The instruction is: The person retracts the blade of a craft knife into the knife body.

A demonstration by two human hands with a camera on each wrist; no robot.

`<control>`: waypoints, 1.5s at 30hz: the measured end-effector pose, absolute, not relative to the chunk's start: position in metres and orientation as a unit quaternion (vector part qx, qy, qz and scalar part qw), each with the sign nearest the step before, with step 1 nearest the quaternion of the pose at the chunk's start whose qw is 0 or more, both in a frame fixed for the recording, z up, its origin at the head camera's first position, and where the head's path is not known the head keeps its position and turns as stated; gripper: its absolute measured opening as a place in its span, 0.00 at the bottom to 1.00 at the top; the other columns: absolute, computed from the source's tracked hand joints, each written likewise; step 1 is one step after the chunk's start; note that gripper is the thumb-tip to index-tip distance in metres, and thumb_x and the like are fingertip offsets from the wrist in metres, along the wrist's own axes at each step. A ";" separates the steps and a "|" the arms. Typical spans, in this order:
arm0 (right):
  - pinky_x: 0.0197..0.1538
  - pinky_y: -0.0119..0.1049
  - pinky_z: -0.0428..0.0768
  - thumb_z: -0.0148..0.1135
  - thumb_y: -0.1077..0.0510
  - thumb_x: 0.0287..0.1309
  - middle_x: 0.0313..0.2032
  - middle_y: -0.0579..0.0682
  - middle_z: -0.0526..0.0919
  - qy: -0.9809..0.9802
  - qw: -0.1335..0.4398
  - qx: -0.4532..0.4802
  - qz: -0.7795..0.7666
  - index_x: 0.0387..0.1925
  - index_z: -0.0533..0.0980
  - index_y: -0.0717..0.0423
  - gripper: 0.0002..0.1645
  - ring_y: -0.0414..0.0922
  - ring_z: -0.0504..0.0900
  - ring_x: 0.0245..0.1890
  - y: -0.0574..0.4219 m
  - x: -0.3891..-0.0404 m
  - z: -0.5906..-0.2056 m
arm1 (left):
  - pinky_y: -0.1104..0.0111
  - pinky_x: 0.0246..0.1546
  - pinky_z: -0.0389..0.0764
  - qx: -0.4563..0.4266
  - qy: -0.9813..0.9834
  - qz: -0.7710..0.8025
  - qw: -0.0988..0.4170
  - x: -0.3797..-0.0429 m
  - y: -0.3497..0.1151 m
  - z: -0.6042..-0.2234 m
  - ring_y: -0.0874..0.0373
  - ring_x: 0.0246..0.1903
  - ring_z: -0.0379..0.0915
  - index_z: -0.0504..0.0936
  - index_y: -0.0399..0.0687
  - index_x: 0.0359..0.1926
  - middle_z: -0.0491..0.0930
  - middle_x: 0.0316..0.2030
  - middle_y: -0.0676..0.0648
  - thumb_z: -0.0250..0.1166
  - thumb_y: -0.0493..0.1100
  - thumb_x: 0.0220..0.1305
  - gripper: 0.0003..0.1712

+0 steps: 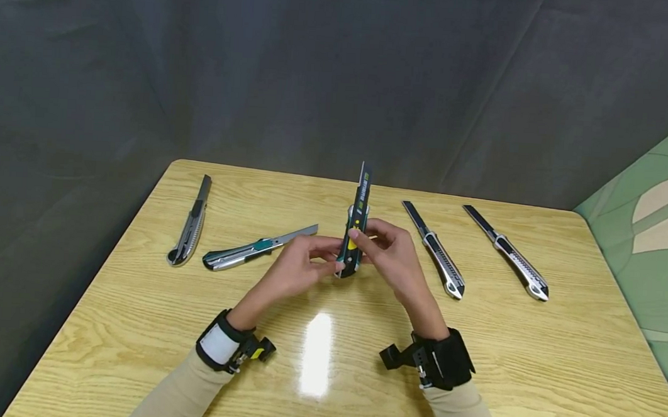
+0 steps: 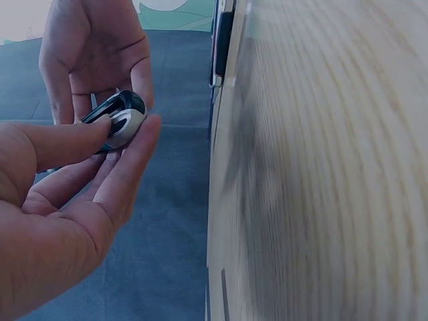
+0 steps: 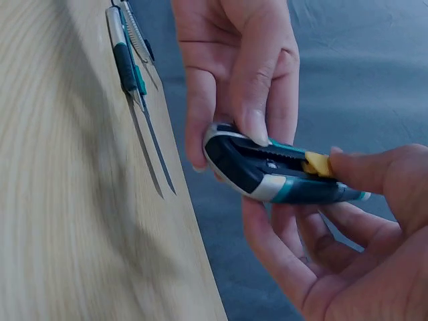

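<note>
A black, teal and silver snap-off utility knife point(image 1: 361, 203) is held upright above the table's middle, its long dark lettered end pointing away. My left hand point(image 1: 297, 268) pinches its rounded butt end point(image 2: 130, 120) between thumb and fingers. Around the knife's right side curls my right hand point(image 1: 395, 257), its thumb on the yellow slider point(image 3: 317, 164). Left of the hands lies a teal and silver utility knife point(image 1: 258, 248), its blade passing close behind the left hand. A silver-handled knife point(image 1: 436, 255) lies just right of the right hand.
Another silver and black knife point(image 1: 190, 226) lies at the table's far left, and one more point(image 1: 509, 258) on the right. The wooden table point(image 1: 558, 359) ends at a dark curtain point(image 1: 341, 76) behind. A green patterned cloth point(image 1: 649, 250) borders its right side.
</note>
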State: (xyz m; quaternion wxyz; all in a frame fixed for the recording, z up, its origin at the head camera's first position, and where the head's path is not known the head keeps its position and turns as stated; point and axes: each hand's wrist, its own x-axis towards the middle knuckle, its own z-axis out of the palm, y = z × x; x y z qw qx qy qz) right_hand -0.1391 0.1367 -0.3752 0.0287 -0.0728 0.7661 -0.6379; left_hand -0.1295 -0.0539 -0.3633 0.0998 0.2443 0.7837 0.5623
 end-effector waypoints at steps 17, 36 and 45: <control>0.27 0.35 0.77 0.61 0.56 0.59 0.41 0.61 0.75 0.789 0.021 -0.093 -0.606 0.46 0.76 0.58 0.15 0.51 0.75 0.33 0.133 -0.140 -0.376 | 0.50 0.49 0.79 0.243 0.783 0.563 0.106 -0.130 -0.054 -0.364 0.49 0.41 0.77 0.79 0.38 0.52 0.81 0.51 0.38 0.63 0.31 0.58 0.19; 0.34 0.42 0.84 0.64 0.52 0.57 0.43 0.59 0.78 0.783 0.033 -0.080 -0.616 0.47 0.77 0.55 0.18 0.51 0.81 0.34 0.131 -0.137 -0.375 | 0.62 0.42 0.84 0.214 0.779 0.580 0.106 -0.147 -0.060 -0.396 0.59 0.39 0.78 0.81 0.48 0.51 0.80 0.50 0.47 0.67 0.37 0.56 0.19; 0.36 0.53 0.84 0.63 0.56 0.58 0.43 0.61 0.76 0.766 0.031 -0.080 -0.637 0.48 0.75 0.56 0.17 0.53 0.80 0.36 0.129 -0.137 -0.377 | 0.61 0.41 0.84 0.216 0.774 0.586 0.102 -0.148 -0.061 -0.397 0.59 0.38 0.78 0.81 0.48 0.50 0.80 0.49 0.47 0.67 0.36 0.56 0.19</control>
